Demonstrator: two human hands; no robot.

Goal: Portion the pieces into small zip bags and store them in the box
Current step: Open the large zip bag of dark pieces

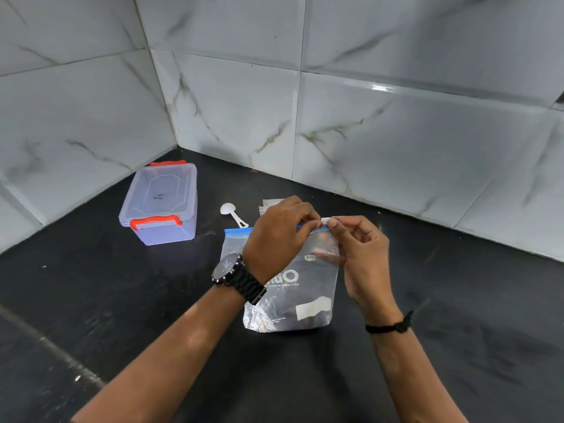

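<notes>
A large clear zip bag [293,300] with a blue zip strip and printed lettering stands on the black counter, dark pieces dimly visible inside. My left hand [277,236] pinches the top edge of the bag at the zip strip. My right hand [363,254] grips the white slider at the bag's top right corner. A clear plastic box [160,203] with orange clip handles sits lid-on at the back left. Small empty zip bags [270,204] lie behind my left hand, partly hidden.
A white plastic scoop [233,213] lies between the box and the bags. Marble-look tiled walls meet in a corner behind the black counter [122,300]. I wear a black watch on the left wrist and a black band on the right.
</notes>
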